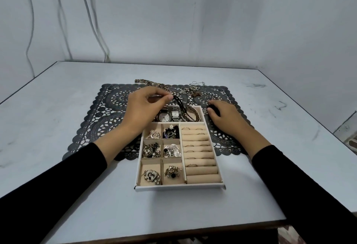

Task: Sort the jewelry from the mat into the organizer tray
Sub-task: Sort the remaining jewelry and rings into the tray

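- two bare hands in black sleeves (87, 166) reach over a white table (77, 195) toward a beige organizer tray (179, 187), which overlaps the near edge of a black lace mat (108, 112).
- left hand (146, 104) hovers above the tray's long far compartment. its thumb and forefinger are pressed together, pinching a dark cord bracelet (177, 102) whose strands hang down into that compartment.
- right hand (226, 116) rests on the mat just beside the tray's far right corner, with its fingers bent and close together. something dark lies under the fingertips, and i cannot tell whether it is an object being held or only shadow.
- long far compartment holds two watches (164, 117) and some bangles (193, 114).
- six small square compartments on the tray's left side each hold brooches (152, 176).
- ring rolls (202, 178) on the tray's right side carry several thin rings (191, 165).
- jewelry lying on the mat: a gold-toned chain (150, 83) at the far edge beyond the left hand, a cluster of small pieces (193, 91) at the far right, and a small ring (112, 87) at the far left corner.
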